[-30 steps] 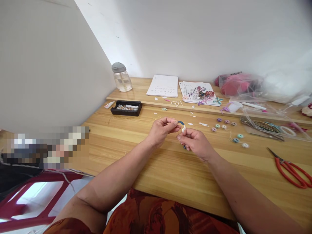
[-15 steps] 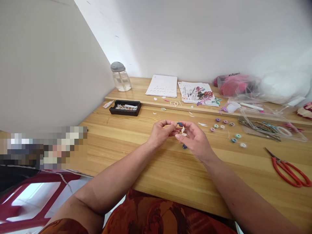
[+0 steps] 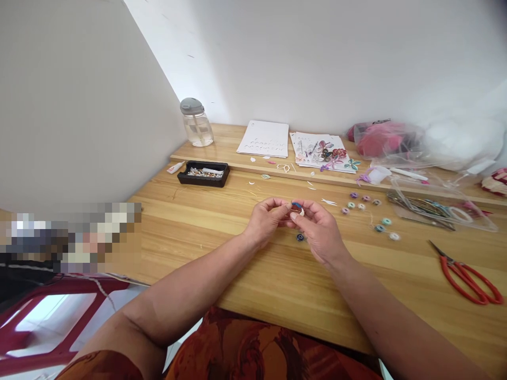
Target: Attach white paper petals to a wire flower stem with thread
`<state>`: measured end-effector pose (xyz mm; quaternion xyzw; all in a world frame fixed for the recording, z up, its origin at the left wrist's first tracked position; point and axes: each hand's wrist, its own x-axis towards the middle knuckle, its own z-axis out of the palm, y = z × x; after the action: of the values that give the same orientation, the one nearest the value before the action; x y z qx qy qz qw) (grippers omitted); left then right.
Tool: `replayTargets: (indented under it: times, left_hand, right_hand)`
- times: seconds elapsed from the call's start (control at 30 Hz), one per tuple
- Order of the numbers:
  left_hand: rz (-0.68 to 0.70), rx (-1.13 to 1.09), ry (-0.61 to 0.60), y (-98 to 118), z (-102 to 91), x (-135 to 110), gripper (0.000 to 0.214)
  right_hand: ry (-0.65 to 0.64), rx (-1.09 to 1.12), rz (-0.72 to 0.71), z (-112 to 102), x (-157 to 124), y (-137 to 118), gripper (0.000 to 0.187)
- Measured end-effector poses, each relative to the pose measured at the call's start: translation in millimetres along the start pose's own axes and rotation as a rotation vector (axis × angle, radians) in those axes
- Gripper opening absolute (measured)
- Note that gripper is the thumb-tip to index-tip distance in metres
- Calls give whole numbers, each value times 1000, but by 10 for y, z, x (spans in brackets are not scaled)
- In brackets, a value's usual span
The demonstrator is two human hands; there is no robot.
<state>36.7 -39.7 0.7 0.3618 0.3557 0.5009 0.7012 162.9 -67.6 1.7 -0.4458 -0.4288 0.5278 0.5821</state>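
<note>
Between my two hands, over the desk, is a small curved piece with a blue part (image 3: 296, 205) and a white part. My left hand (image 3: 264, 221) is closed in a pinch at its left end, where a fine thread or wire shows near the fingertips. From the other side, the thumb and fingers of my right hand (image 3: 319, 229) grip the piece, covering much of it. Just below the hands a dark blue thread bobbin (image 3: 300, 237) lies on the wood. Several other bobbins (image 3: 379, 228) in pale and purple colours are scattered to the right of my right hand.
Red-handled scissors (image 3: 469, 277) lie at the right. A clear tray (image 3: 481, 220) holds thin tools behind them. At back left are a black bead box (image 3: 203, 182) and a water bottle (image 3: 197, 129). Papers (image 3: 263, 132) and thread flowers (image 3: 335, 154) rest on the raised ledge.
My right thumb has moved up and inward over the small piece, and the hands are closer together. Less of the white part shows now.
</note>
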Motion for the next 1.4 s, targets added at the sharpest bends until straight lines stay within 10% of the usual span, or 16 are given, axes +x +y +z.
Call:
replayTargets:
  times: [1.4]
  left_hand:
    - [1,118,39,-71,18,-47,34]
  right_hand:
    - [133,51,-20,53,0,20,26]
